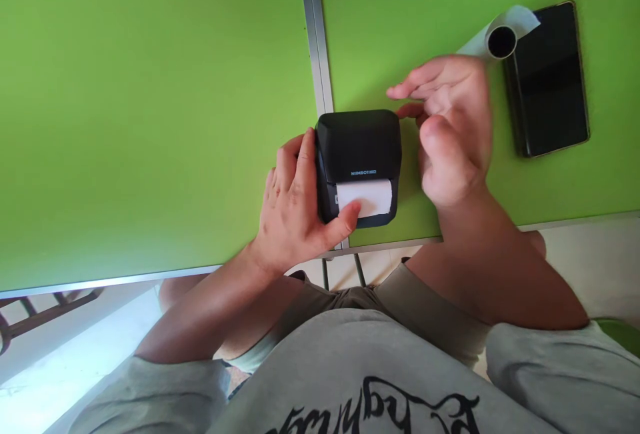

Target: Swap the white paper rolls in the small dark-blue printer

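The surface is a smooth bright green tabletop (150, 101); a silver metal seam (313, 27) runs from its far edge of view toward the near side, and a thin metal edging (150, 277) borders it at the near side. Below it lies a pale floor (100, 347), glaring with light at the near left; dark rails (45, 316), partly cut off, stand at the left under the edge, and a green object (617, 335), too little shown to name, is at the near right. The person's lap in drab shorts (430, 301) and a grey T-shirt (350, 354) with black lettering fill the near middle.

On the right part of the tabletop lies a black smartphone (553, 81), screen up; a partly unwound roll of white paper (525, 19) is at its far left corner, its hollow core facing up and its loose end over the screen; both are to the right of the black NIIMBOT label printer (359, 144), which sits by the near edge, over the seam; white label paper (377, 195) shows at its near side.

The left hand (295, 211) is clamped on the printer, fingers along its left side, thumb on the label paper; the right hand (457, 127) is open just beside its right side, palm partly up, thumb and fingers apart; whether a fingertip touches the far right corner, I cannot tell; the hands are apart, with the printer between them.
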A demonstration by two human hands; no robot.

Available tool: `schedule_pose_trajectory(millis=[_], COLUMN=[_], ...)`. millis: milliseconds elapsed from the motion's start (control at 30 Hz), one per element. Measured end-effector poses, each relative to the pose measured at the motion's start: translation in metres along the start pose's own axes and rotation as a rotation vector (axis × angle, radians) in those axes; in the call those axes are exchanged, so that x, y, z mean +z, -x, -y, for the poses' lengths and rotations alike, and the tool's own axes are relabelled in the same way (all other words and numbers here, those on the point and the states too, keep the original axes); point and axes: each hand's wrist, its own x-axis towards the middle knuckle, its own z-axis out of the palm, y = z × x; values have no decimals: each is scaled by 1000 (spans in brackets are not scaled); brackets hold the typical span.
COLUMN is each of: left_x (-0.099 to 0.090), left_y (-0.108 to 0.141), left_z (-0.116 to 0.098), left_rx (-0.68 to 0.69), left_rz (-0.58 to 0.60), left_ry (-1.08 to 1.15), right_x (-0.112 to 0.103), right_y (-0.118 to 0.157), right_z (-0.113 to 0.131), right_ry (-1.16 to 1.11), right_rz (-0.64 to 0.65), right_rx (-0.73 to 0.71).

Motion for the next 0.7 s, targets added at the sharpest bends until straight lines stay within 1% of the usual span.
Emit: schedule_pose_trajectory(millis=[100,167,233,367,533,700], left_x=[1,1,1,0,-1,-1], left_y=[0,0,0,1,0,-1], left_z=[0,0,1,1,-1,-2], left_rx=[13,13,10,27,18,56], left_rz=[-10,-14,-13,-10,-27,-52], left_ry=[-2,-2,-5,11,3,-7], right_x=[-2,-3,-5,-9,-12,-13], right_y=[1,0,-1,-5,-10,-15], right_z=[10,15,19,22,33,39], right_ry=[35,90,136,136,125,184], right_rz=[130,233,304,372,464,552], right_rx=[66,55,24,41,171,177])
